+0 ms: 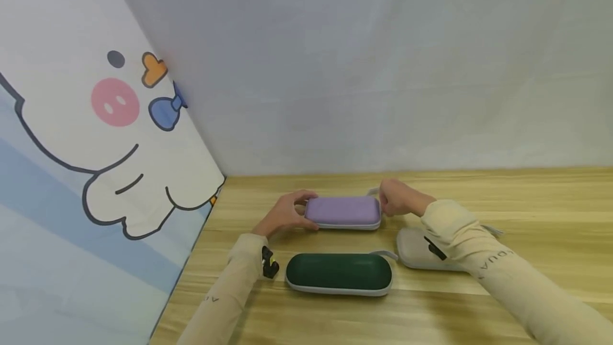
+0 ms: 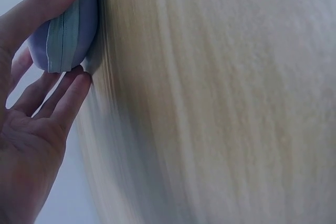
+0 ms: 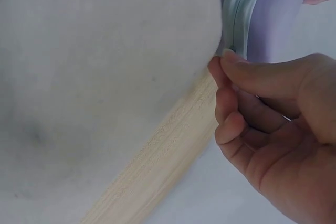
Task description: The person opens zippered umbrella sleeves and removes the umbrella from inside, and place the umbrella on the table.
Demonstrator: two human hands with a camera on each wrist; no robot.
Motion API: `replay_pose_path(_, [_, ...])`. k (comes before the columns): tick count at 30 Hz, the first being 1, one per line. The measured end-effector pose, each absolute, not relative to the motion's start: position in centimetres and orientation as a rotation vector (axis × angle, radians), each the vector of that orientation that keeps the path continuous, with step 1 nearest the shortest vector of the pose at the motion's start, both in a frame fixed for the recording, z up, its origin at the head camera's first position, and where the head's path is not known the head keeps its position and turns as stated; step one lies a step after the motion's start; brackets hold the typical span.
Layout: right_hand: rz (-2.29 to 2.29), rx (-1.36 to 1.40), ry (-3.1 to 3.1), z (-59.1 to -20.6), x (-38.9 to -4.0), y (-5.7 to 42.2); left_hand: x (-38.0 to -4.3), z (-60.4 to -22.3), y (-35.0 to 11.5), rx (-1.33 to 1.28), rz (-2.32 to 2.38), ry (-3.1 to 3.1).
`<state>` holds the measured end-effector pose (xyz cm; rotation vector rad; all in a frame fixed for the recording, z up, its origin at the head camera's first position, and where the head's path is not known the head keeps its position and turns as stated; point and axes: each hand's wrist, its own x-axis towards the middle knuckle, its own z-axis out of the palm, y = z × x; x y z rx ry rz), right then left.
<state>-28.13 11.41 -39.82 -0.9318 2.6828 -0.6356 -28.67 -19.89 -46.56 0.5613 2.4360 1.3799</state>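
A purple zippered case (image 1: 342,211) with a pale zipper band lies near the back of the table. My left hand (image 1: 287,211) grips its left end, thumb on the front side and fingers behind; in the left wrist view the thumb presses on the zipper band (image 2: 63,35). At the case's right end, my right hand (image 1: 398,197) has its fingers curled. Seen from the right wrist, that hand (image 3: 283,114) pinches the zipper pull between thumb and index finger at the band's corner; the pull itself is mostly hidden by the fingertips.
A dark green case (image 1: 339,272) with a grey strap lies in front of the purple one. To its right, a beige case (image 1: 413,249) is partly covered by my right sleeve (image 1: 498,260). A pale cloth wall (image 1: 383,68) rises behind the wooden table (image 1: 551,217); a cartoon-printed panel (image 1: 62,121) stands left.
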Motion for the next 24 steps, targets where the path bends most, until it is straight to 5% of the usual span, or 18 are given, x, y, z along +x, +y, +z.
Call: replay_pose_path(24, [-0.652,-0.844,2.651,-39.87,-27.35,11.39,-28.64,-46.48,-19.61,0.554,1.346,2.484])
